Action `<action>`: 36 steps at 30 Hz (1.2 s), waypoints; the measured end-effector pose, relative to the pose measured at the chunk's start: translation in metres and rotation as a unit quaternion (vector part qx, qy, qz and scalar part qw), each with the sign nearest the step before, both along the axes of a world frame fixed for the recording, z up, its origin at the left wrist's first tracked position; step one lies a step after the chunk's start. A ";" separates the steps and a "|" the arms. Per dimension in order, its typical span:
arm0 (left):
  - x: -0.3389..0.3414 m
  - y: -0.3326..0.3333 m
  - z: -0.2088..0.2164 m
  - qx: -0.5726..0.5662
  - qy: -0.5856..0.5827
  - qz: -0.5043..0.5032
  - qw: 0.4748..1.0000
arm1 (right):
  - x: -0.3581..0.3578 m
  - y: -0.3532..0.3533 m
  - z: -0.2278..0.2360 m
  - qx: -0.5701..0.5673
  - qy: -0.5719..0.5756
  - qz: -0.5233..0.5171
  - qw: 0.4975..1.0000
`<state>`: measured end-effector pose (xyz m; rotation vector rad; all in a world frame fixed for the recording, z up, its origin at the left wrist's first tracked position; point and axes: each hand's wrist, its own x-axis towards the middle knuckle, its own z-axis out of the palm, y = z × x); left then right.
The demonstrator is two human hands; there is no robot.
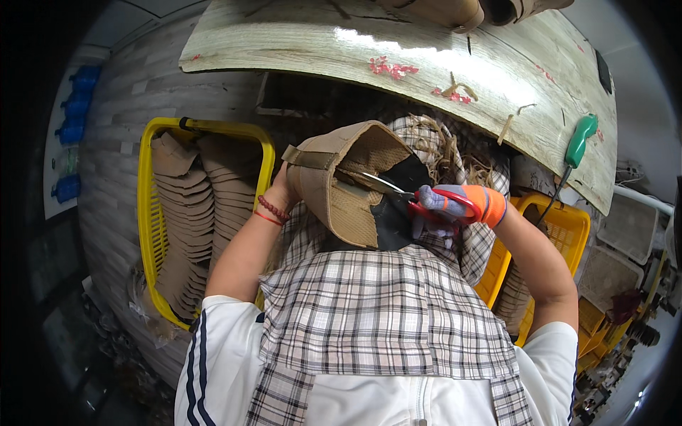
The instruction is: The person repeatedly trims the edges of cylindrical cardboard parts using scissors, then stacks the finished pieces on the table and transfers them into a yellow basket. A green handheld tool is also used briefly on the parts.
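A tan boot upper with mesh lining is held over my lap, its opening turned toward the right. My left hand, with a beaded bracelet at the wrist, grips its left side; most of the fingers are hidden behind it. My right hand, in an orange and grey glove, is closed round the red handles of a pair of scissors. Their blades reach into the opening, against the lining. Whether the blades are apart is hard to make out. A dark cloth lies beneath the upper.
A yellow basket at the left holds stacked tan uppers; another yellow basket stands at the right. Across the far side, a table carries red scraps, trimmings and a green-handled tool. Loose strips lie on my checked apron.
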<state>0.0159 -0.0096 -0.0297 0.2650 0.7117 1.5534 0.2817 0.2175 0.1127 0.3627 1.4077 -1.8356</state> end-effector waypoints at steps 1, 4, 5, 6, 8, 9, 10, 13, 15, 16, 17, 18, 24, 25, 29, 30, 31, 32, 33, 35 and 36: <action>-0.002 -0.002 -0.001 0.036 0.024 -0.012 0.999 | -0.009 -0.001 0.008 -0.003 -0.021 -0.011 1.000; -0.002 -0.007 -0.004 0.073 0.145 -0.027 0.986 | -0.020 -0.001 0.012 0.115 -0.007 0.017 0.993; -0.002 -0.002 0.008 0.065 0.214 -0.039 0.974 | -0.020 -0.002 0.008 0.114 -0.026 -0.013 0.993; -0.005 -0.001 0.022 0.040 0.320 -0.063 0.944 | -0.015 -0.002 -0.003 0.121 -0.002 -0.024 0.992; -0.002 0.001 0.036 0.042 0.471 -0.061 0.879 | -0.017 -0.010 -0.001 0.133 0.045 -0.044 0.989; 0.002 0.001 0.036 0.071 0.519 -0.036 0.851 | -0.012 -0.002 0.011 0.143 0.001 -0.001 0.990; 0.001 0.003 0.040 0.097 0.514 -0.033 0.851 | -0.012 -0.002 0.012 0.127 -0.003 0.002 0.992; -0.008 0.010 0.053 0.140 0.421 -0.055 0.895 | -0.019 0.003 0.014 0.085 -0.037 0.037 0.995; -0.012 0.010 0.052 0.121 0.387 -0.070 0.911 | -0.035 0.002 0.018 0.089 -0.039 0.061 0.993; -0.013 0.009 0.047 0.070 0.361 -0.065 0.928 | -0.040 0.003 0.015 0.083 -0.038 0.072 0.993; -0.014 0.008 0.042 0.019 0.330 -0.057 0.942 | -0.041 0.002 0.005 0.083 -0.039 0.069 0.993; -0.015 0.006 0.037 -0.031 0.296 -0.047 0.954 | -0.044 0.002 0.003 0.084 -0.037 0.073 0.993; -0.019 0.012 0.033 -0.102 0.261 -0.036 0.959 | -0.040 0.002 -0.008 0.040 0.003 0.046 0.998; -0.018 0.011 0.031 -0.113 0.275 -0.023 0.955 | -0.043 0.001 -0.004 0.043 0.012 0.048 0.998; -0.015 0.013 0.031 -0.145 0.286 -0.002 0.947 | -0.041 -0.007 -0.008 0.088 0.029 0.058 0.994; -0.018 0.011 0.039 -0.147 0.253 -0.015 0.956 | -0.040 -0.009 -0.010 0.102 0.032 0.060 0.992; -0.017 0.010 0.043 -0.151 0.253 -0.016 0.956 | -0.039 -0.009 -0.009 0.091 0.013 0.048 0.995; -0.017 0.010 0.047 -0.154 0.253 -0.019 0.955 | -0.037 -0.008 -0.007 0.080 -0.007 0.037 0.996; -0.015 0.013 0.047 -0.159 0.287 -0.015 0.945 | -0.036 -0.007 -0.003 0.068 -0.026 0.026 0.997; -0.010 0.017 0.051 -0.164 0.274 -0.006 0.947 | -0.045 -0.007 0.015 0.081 -0.034 0.029 0.996; -0.009 0.019 0.056 -0.163 0.228 -0.004 0.960 | -0.049 -0.009 0.021 0.087 -0.039 0.028 0.995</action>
